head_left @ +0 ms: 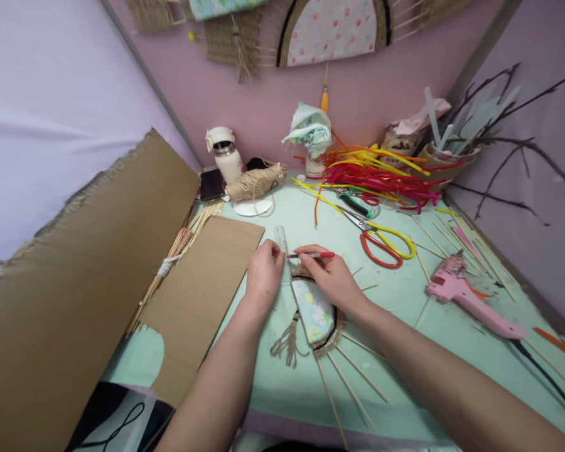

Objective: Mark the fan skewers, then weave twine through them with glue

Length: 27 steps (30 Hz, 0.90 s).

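The right hand (pixel 327 270) was closed on a red pen (pixel 322 255), thumb against fingers, with the tip directed left. The left hand (pixel 265 270) had its fingers curled at the left edge of a clear ruler (pixel 279 235); whether they pinched it or only pressed it could not be determined. The ruler's long axis ran away from the person, and the pen lay across that line with its tip at the ruler, just beside the left fingertips. A half-round fabric piece (pixel 315 311) lay on the table (pixel 292 389), on the near side of the pen and nearer the right hand, partly beneath it. Its straight edge faced left, roughly in line with the ruler, and its sticks (pixel 351 389) fanned out from the curved rim. A cardboard sheet (pixel 207 276) bounded the left side and scissors (pixel 381 242) the far right; green surface showed between them beyond the ruler.
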Available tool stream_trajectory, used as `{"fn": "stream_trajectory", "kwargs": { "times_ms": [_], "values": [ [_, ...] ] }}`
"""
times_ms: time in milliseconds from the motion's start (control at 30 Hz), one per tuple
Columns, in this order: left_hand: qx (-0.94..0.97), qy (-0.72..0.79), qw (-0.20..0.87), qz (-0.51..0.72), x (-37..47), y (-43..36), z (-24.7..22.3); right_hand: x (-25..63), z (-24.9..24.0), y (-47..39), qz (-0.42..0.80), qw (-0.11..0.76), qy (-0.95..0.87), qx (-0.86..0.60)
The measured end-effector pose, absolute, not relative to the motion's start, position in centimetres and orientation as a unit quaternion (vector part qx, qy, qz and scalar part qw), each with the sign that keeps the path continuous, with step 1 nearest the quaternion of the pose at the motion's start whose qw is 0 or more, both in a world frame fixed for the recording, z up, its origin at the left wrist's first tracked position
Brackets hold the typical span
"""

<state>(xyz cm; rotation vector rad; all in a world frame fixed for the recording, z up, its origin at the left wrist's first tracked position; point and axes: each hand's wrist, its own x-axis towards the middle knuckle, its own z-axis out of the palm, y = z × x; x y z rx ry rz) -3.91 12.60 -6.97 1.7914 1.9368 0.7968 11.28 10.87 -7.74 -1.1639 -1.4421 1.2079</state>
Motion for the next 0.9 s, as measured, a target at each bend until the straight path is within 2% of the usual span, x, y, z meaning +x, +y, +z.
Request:
{"fn": "stream_trajectory", "kwargs": {
  "times_ms": [333,900],
  "values": [
    [0.626,0.688,0.190,0.314,-4.06,12.55,-6.96,11.06,-7.98,10.03,0.449,0.492,-0.576,-0.475],
    [0.639,0.689,0.187,0.287,-4.01,12.48,-7.14,11.14,-8.04,9.87,0.438,0.490,-0.573,-0.489]
  ]
}}
